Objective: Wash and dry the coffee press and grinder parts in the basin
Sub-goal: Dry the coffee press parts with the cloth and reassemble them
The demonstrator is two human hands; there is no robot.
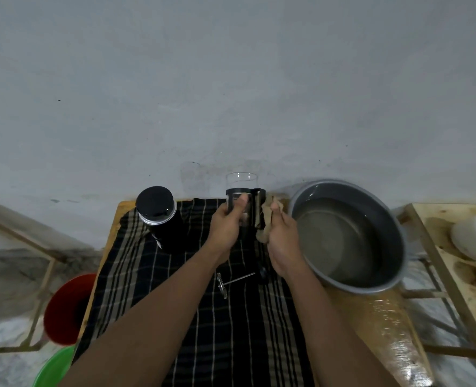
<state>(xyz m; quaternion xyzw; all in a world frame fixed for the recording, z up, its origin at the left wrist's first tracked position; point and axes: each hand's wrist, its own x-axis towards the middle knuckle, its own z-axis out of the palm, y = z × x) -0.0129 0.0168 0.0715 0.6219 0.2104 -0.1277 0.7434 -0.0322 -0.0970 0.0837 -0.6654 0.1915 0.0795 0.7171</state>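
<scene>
Low in the centre of the frame, the plunger rod (232,283) is lying on the striped cloth (203,344), out of the water and apparently set aside. Above it, the left hand (227,222) is gripping the coffee press (242,191) upright, thumb across its black frame, while the right hand (282,236) is clutching a beige rag (264,222) against the press's side. This looks like drying. At centre left the black grinder canister (158,216) is standing closed, seemingly still waiting. At right, the basin (365,191) is holding cloudy water.

Clear glass press (241,183), glossy basin (393,219).
</scene>
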